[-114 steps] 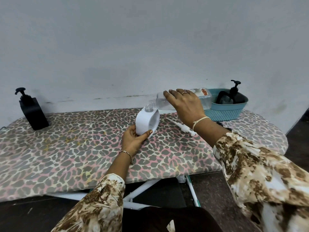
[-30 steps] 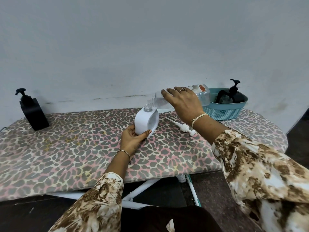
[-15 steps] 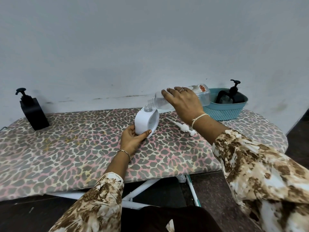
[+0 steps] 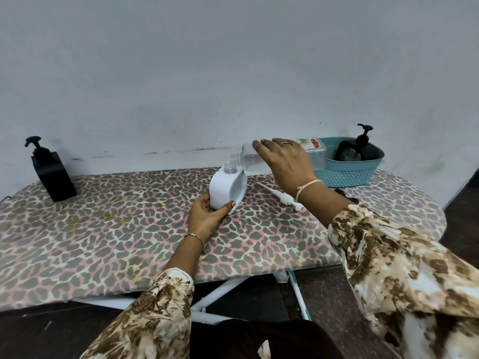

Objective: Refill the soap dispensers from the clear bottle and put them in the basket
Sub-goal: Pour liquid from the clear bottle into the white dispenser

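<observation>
A white round soap dispenser [image 4: 223, 189] stands on the leopard-print ironing board [image 4: 129, 229], its clear neck open at the top. My left hand [image 4: 207, 216] grips its base. My right hand [image 4: 287, 161] holds the clear bottle [image 4: 250, 158] tipped almost level, its mouth just above and right of the dispenser's neck. The white pump [image 4: 282, 195] lies on the board to the right. A black dispenser [image 4: 359, 149] sits in the teal basket [image 4: 347, 174] at the far right. Another black square dispenser [image 4: 51, 172] stands at the far left.
A grey wall runs close behind the board. The board's white legs [image 4: 220, 288] and a dark floor show below the front edge. A small dark object lies on the board just in front of the basket, mostly hidden by my right forearm.
The clear bottle has tilted back a little toward level, its mouth now slightly off the dispenser's neck. My left hand has stayed on the dispenser.
</observation>
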Action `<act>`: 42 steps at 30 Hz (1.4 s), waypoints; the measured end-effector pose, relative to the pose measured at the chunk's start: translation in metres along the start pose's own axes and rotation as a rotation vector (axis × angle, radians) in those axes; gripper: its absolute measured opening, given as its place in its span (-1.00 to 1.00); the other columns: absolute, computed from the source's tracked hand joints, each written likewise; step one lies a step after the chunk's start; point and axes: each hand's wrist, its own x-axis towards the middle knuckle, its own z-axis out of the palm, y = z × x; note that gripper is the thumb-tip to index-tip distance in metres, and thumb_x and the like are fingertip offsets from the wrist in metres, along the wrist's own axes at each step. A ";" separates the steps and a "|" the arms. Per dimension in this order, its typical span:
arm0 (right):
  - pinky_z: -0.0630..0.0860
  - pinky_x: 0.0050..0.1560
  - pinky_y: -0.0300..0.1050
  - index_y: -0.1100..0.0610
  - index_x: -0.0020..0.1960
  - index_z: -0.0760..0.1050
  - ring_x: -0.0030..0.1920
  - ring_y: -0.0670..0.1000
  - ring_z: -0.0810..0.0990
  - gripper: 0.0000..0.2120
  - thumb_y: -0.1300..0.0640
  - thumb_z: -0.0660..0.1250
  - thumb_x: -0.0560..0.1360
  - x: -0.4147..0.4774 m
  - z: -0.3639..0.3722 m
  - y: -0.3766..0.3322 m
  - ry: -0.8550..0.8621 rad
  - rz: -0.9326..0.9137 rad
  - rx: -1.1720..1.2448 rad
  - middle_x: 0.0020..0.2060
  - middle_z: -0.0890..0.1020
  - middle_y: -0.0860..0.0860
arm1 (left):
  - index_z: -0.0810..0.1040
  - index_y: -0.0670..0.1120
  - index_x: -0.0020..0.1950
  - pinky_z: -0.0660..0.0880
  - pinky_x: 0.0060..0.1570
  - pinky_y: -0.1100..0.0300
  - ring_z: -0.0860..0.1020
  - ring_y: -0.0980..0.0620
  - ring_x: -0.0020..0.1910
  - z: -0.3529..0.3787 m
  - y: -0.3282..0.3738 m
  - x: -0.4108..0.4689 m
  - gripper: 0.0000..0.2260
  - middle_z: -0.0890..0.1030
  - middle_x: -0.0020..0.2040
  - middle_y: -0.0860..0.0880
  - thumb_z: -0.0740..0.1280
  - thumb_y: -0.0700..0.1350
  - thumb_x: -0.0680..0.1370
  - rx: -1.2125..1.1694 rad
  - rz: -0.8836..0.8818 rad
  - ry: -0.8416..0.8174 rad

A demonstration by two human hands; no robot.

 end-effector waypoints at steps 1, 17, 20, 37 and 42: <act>0.52 0.01 0.01 0.17 0.36 0.38 0.04 0.19 0.61 -0.37 0.41 0.33 0.31 -0.001 0.001 -0.001 -0.013 0.014 0.011 0.17 0.60 0.14 | 0.53 -0.21 0.18 0.63 -0.26 0.16 0.66 -0.14 -0.08 0.000 0.000 0.000 -0.55 0.65 0.04 -0.17 0.57 -0.17 0.35 0.009 0.006 0.005; 0.45 -0.18 -0.06 0.04 0.25 0.37 0.01 0.14 0.58 -0.44 -0.12 0.46 0.35 -0.015 0.017 0.010 -0.063 0.526 0.378 0.03 0.60 0.06 | 0.52 -0.16 0.17 0.64 -0.22 0.14 0.66 -0.08 -0.06 0.002 0.001 -0.004 -0.56 0.64 0.08 -0.12 0.56 -0.16 0.36 0.017 0.034 0.015; 0.51 -0.10 -0.02 0.06 0.20 0.41 0.05 0.14 0.54 -0.38 -0.19 0.51 0.27 -0.019 0.029 0.026 -0.038 0.687 0.463 0.05 0.55 0.09 | 0.52 -0.13 0.15 0.64 -0.22 0.15 0.66 -0.07 -0.06 0.002 0.002 -0.005 -0.58 0.63 0.07 -0.10 0.57 -0.16 0.35 0.014 0.023 0.025; 0.49 0.00 -0.08 0.12 0.19 0.35 0.05 0.08 0.58 -0.32 -0.05 0.62 0.24 -0.035 0.066 0.049 0.096 1.132 0.896 0.04 0.60 0.06 | 0.49 -0.14 0.23 0.65 -0.23 0.06 0.67 -0.06 -0.09 0.006 0.002 -0.005 -0.53 0.60 0.11 -0.12 0.55 -0.20 0.36 -0.013 0.014 0.038; 0.53 0.12 -0.01 0.12 0.23 0.35 0.11 0.10 0.57 -0.27 -0.07 0.63 0.22 -0.041 0.067 0.048 0.082 1.137 0.960 0.10 0.59 0.08 | 0.50 -0.16 0.23 0.65 -0.26 0.10 0.66 -0.02 -0.12 0.006 0.002 -0.005 -0.52 0.60 0.11 -0.12 0.56 -0.18 0.36 0.023 0.019 0.052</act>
